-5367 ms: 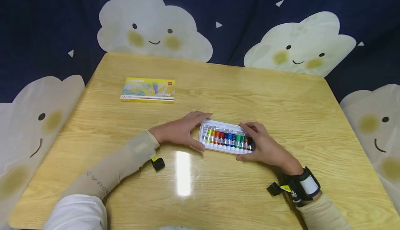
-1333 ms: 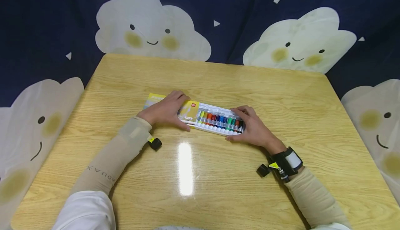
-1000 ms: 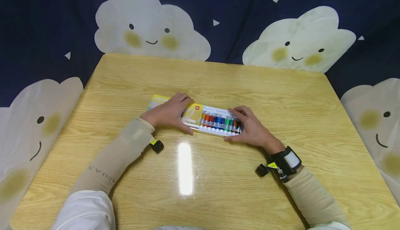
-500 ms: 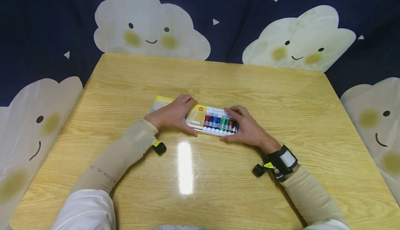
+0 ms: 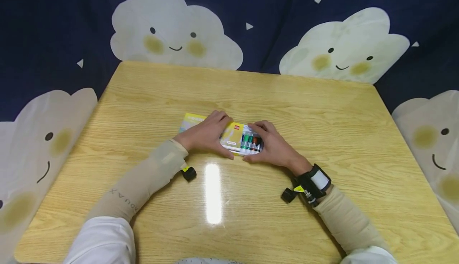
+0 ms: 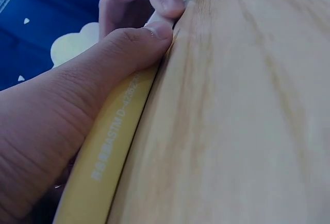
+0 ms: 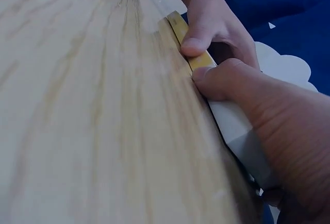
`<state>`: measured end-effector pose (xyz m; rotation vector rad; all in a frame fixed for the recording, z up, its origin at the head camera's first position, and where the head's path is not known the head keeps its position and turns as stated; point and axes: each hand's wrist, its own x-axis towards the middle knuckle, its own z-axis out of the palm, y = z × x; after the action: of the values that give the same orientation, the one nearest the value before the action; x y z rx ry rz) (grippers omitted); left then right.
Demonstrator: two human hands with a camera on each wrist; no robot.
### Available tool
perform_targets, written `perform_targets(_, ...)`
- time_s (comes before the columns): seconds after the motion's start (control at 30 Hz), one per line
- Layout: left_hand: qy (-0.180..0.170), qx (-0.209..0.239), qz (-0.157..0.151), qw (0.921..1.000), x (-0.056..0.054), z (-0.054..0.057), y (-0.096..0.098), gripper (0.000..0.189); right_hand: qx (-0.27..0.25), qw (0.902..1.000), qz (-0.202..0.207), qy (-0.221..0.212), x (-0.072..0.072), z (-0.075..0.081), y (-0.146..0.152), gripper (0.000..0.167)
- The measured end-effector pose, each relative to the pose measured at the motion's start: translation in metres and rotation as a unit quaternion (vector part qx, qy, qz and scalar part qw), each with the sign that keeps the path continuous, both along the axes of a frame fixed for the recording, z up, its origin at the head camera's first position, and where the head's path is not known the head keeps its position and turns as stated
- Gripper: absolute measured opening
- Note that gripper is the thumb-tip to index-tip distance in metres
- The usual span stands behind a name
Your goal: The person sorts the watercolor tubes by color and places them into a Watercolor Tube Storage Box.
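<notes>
A yellow paint box [image 5: 231, 136] lies flat near the middle of the table, its left part under my left hand [image 5: 207, 133]. That hand grips the box across its width, thumb on the near side and fingers on the far side. From the box's right end sticks out a white tray [image 5: 247, 151] of paint tubes [image 5: 252, 142]; green, brown and black ones show. My right hand [image 5: 270, 144] holds the tray's outer end the same way. In the right wrist view the right thumb [image 7: 214, 82] presses the white tray's side, close to the left thumb [image 7: 196, 41].
The wooden table [image 5: 305, 108] spreads around the hands, with a bright light reflection on its near part. A dark blue cloth [image 5: 265, 1] with cloud faces hangs behind and at both sides. Small black cameras hang at both wrists.
The tray was apart from the box at first. Now most of it is inside the box; the right hand has moved left with it, and fewer tubes show. The left hand has shifted slightly right.
</notes>
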<state>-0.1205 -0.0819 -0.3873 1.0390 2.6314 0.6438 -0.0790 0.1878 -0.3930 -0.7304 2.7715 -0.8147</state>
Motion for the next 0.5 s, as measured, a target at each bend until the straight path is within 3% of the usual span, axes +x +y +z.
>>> perform_targets(0.5,0.0,0.011,-0.004,0.9999,0.005,0.001,0.013,0.113,-0.032,0.9988,0.038,0.005,-0.005,0.001,-0.013,0.104)
